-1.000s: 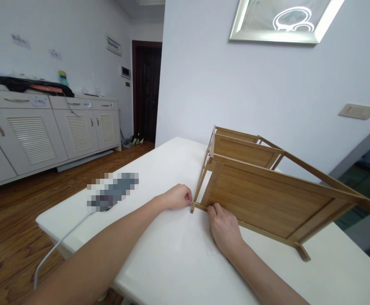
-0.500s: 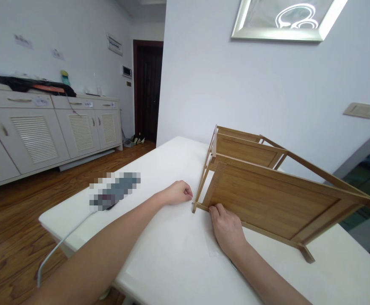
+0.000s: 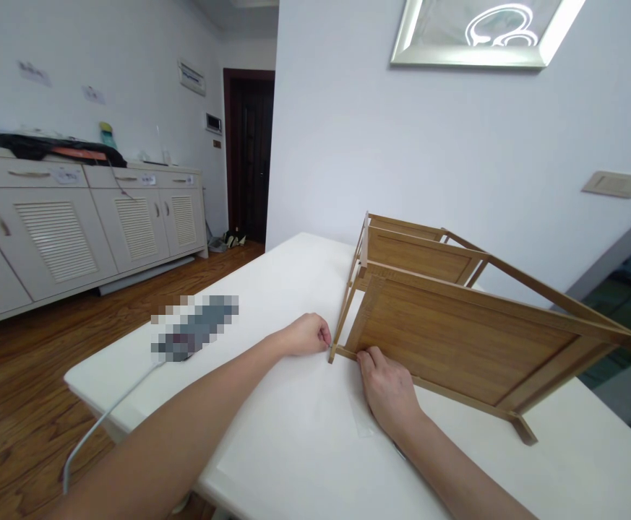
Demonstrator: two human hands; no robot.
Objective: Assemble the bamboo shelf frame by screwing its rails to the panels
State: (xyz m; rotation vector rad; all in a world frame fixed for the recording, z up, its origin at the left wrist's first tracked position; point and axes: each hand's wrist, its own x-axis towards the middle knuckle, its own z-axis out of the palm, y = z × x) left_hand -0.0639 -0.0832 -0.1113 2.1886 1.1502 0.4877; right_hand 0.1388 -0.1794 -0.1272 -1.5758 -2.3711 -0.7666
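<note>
A brown wooden shelf [image 3: 450, 332] with framed panels lies on its side on the white table [image 3: 288, 419]. My right hand [image 3: 388, 386] grips the lower rail of its nearest panel, fingers curled over the edge close to the left corner. At that corner, beside the end of the shelf's post, is my left hand [image 3: 308, 334]. Its thumb and fingers are pinched together, and whatever they hold is too small or hidden to make out. Under my right wrist lies a small transparent piece of plastic [image 3: 363, 426].
A blurred-out phone-like object [image 3: 199, 328] with a white cable [image 3: 112, 406] lies on the table's left side. White cabinets [image 3: 58, 238] line the left wall, with a dark door [image 3: 253, 155] beyond. A wall [image 3: 337, 144] rises behind the table.
My left hand has shifted slightly right and down, its fingertips now at the shelf's corner post. My right hand keeps its grip on the rail. The camera view has turned a little.
</note>
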